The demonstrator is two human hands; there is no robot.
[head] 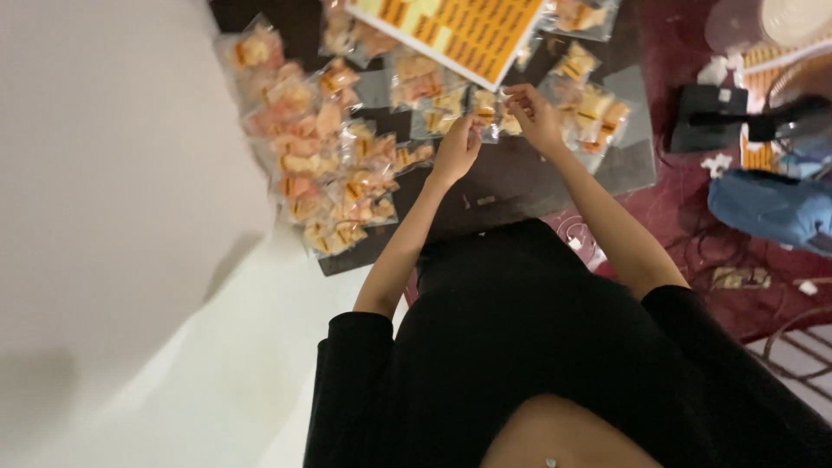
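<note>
Small clear snack packet (487,111) sits pinched between both hands, left hand (457,147) and right hand (536,117), over the dark counter (520,178). Apparently labelling or sealing is in hand; next calls for steady fingertip alignment. Finished packets (321,165) pile at nine o'clock, sticker sheet (459,30) at twelve.

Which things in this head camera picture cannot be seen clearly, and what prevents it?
- Small clear plastic packet: held between the left hand and right hand; fingers and blur hide its contents.
- Yellow sheet of orange labels: cut off by the top edge; print too small.
- Pile of clear packets with orange-pink contents: blurred, contents unclear.
- Blue cloth bundle: cut off by the right edge.
</note>
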